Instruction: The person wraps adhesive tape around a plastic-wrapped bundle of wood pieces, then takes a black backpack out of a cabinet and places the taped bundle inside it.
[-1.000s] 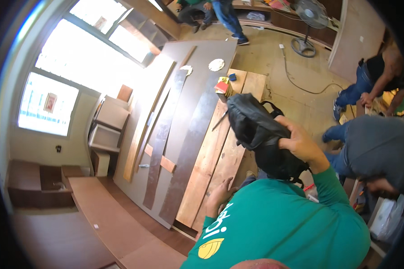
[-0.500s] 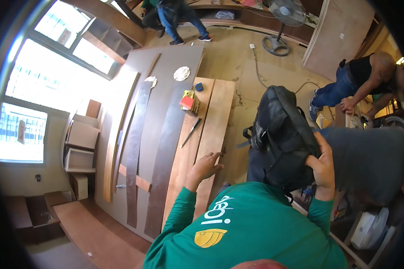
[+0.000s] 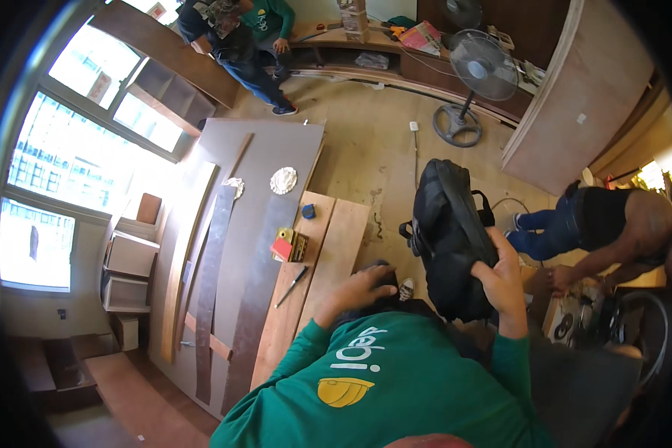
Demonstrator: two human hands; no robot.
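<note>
Backpack point(image 3: 449, 235), black and made of soft, creased fabric with padded straps and a loop handle, hangs upright just right of centre, above the wooden floor. Going from the nine o'clock side: bright window panes point(image 3: 60, 172) fill the far left, with pale box-shaped cabinet units point(image 3: 127, 269) beneath them. Next come long flat boards point(image 3: 257, 246) lying side by side, some dark brown laminate, some lighter raw plywood, one curved strip among them; on them rest two round whitish discs point(image 3: 283, 180), a small red-and-yellow box point(image 3: 286, 245), a little blue object point(image 3: 308, 211) and a slim dark pen-like tool point(image 3: 291, 287). The left hand point(image 3: 366, 285) reaches forward from a green sleeve at about six o'clock, fingers loosely curled over something dark at the backpack's lower edge; whether it grips cannot be told. The right hand point(image 3: 502, 278) clasps the backpack's side, fingers wrapped over the fabric. At one o'clock stands a pedestal fan point(image 3: 479, 71) with a round base. At three o'clock another person point(image 3: 605, 224) in jeans bends over.
</note>
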